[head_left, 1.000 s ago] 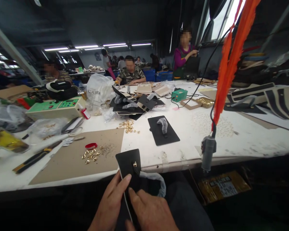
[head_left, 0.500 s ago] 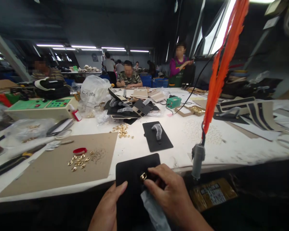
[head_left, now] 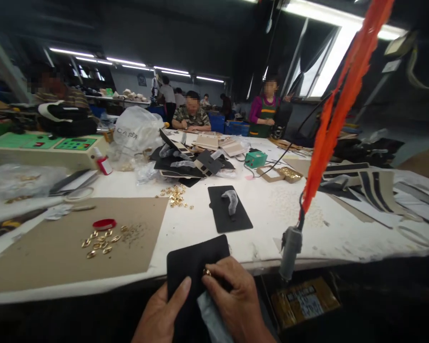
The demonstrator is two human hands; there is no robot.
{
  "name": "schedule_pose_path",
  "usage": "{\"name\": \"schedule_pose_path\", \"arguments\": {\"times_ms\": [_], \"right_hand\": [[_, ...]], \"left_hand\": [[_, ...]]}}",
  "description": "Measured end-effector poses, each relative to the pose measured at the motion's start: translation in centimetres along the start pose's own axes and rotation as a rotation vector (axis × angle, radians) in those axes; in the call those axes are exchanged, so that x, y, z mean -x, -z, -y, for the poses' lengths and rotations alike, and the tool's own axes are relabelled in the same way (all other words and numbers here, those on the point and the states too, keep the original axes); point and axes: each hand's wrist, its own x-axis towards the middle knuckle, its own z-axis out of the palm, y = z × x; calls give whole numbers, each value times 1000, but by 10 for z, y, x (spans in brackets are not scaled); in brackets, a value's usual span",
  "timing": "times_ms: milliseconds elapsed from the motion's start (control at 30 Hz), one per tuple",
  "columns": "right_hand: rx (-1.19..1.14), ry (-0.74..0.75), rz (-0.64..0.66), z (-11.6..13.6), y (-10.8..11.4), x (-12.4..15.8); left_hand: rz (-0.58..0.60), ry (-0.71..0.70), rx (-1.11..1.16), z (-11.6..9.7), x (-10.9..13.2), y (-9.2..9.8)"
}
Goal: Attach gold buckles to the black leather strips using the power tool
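A black panel [head_left: 186, 267] is tilted up at the front edge of the table, its lower part lost in the dark. My left hand [head_left: 164, 309] grips its left side, thumb on the face. At the panel's right side my right hand [head_left: 232, 295] pinches a small gold ring [head_left: 207, 272] between thumb and forefinger. A strip in clear plastic wrap [head_left: 212, 317] hangs below that ring, beside my right palm. Farther back on the white table lies another black panel [head_left: 218, 216] with a plastic-wrapped strip [head_left: 230, 202] on it.
Gold fittings [head_left: 102, 243] and a red ring [head_left: 104, 224] lie on a brown board [head_left: 139, 252] at left. A grey tool [head_left: 291, 252] hangs at right under orange strands [head_left: 325, 138]. Behind are stacked panels [head_left: 178, 171], a green box [head_left: 255, 159] and several people.
The camera view has shifted. My right hand's fingertips have closed over the gold ring, which shows less now. The black panel and both hands appear slightly lower and farther left.
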Motion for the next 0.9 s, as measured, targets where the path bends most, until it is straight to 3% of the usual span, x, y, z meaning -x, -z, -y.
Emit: {"name": "schedule_pose_path", "arguments": {"times_ms": [100,300,500,567,667,800,900], "right_hand": [[38,53,45,-2,1,3],[126,90,265,-8,9,-1],[162,80,742,-4,33,-36],[109,17,796,-4,36,-46],[14,-126,626,-9,35,-50],[115,-277,167,-23,33,-43],[74,-455,19,-30,39,-28]], "left_hand": [[15,20,19,3,1,1],[119,-23,-28,6,-4,13],[276,118,-31,-5,-7,19],[287,145,-28,-9,-10,19],[272,170,41,-18,-15,15],[289,249,131,-26,-20,9],[254,279,207,-30,-25,7]]}}
